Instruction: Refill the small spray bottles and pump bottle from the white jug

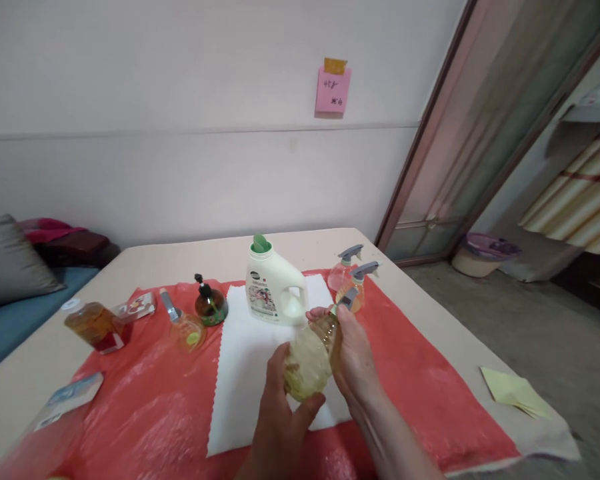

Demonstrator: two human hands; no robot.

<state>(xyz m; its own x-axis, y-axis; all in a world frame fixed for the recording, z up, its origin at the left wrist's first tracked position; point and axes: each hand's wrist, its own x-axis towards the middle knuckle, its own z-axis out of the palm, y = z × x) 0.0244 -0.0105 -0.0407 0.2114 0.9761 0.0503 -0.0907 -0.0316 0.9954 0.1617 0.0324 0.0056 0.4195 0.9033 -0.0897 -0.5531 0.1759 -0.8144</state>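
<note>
A see-through yellowish spray bottle with a dimpled body lies tilted between my hands, above the white cloth. My left hand wraps the bottom end of the bottle, thumb on the near side. At the neck end my right hand is closed around the bottle, just below its grey spray head. The right fingers are partly hidden behind the bottle. Just beyond them stands a pale green detergent jug, its mouth open and a green piece sticking up from it.
A white cloth lies over a red plastic sheet. Two spray bottles stand at the right. Toward the left are a dark pump bottle, another spray bottle and an amber-filled bottle. Yellow notes rest near the right edge.
</note>
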